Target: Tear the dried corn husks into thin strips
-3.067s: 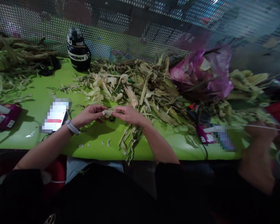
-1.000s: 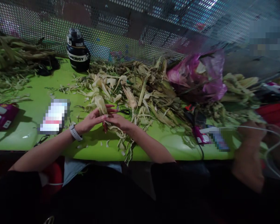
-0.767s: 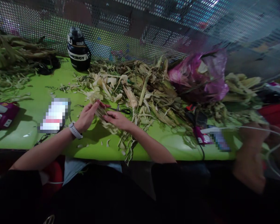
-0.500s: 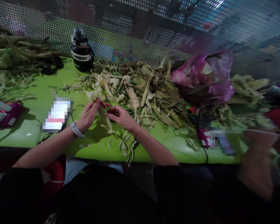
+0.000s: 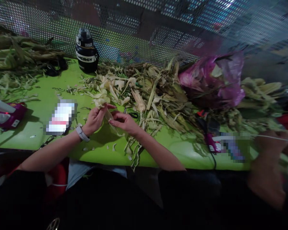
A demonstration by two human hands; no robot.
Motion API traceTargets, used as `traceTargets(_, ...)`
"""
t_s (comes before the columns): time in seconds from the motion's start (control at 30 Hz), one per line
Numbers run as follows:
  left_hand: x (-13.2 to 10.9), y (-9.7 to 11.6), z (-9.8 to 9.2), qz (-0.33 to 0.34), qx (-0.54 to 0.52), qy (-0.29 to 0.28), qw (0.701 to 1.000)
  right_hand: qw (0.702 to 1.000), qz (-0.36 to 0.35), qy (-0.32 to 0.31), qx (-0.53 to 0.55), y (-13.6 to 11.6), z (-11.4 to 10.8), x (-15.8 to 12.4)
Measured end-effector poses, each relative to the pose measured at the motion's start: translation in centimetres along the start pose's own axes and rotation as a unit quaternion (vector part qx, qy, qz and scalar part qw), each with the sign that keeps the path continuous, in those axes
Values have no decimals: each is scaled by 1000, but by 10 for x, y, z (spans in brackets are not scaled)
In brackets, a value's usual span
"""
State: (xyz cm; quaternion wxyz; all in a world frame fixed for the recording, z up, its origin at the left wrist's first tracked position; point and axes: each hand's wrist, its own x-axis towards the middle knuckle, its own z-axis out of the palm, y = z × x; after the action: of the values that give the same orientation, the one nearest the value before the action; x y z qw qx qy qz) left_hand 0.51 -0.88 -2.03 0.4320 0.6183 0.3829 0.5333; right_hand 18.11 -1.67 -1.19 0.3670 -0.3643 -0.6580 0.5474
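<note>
Pale corn husk pieces are bunched in my left hand, whose fingers are closed on them. A strip of husk hangs down between my hands. My right hand pinches this hanging corn husk strip between thumb and fingers. Both hands are above the green tabletop, side by side and slightly apart. Behind them lies a heap of dry corn husks. A small black loop is on the table just beyond my right hand.
At left are a phone and a purple power strip. A black jug stands by the perforated metal screen. A pink plastic bag sits back right. Another person's arm is at far right, near a white cable.
My right hand has moved in to the hanging husk strip and now pinches it. The strip has swung toward the right. The view has shifted slightly.
</note>
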Motion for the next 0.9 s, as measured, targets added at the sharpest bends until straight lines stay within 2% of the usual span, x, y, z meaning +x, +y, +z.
traceTargets(0.17, -1, -1, 2, -53, -109, -21, 992, 995, -51, 30, -85, 7, 3, 1)
traceTargets(0.3, -1, -4, 3, -84, -160, -15, 983, 988, -79, 70, -117, 14, 2, 0)
traceTargets(0.43, 1, -3, 5, -83, -182, -6, 980, 984, -99, 55, -138, 16, 1, -2)
traceTargets(0.6, 0, -3, 4, -104, -208, -20, 972, 984, -66, 18, -162, 15, 2, -3)
traceTargets(0.73, -2, -5, 3, -109, -237, -44, 964, 990, -53, -12, -127, 10, 3, -3)
traceTargets(0.83, -1, -4, 2, -107, -235, -50, 965, 996, 19, -52, -77, 4, 3, -5)
traceTargets(0.9, 1, -1, 0, -112, -222, -29, 968, 993, 70, -79, -51, 0, 1, -6)
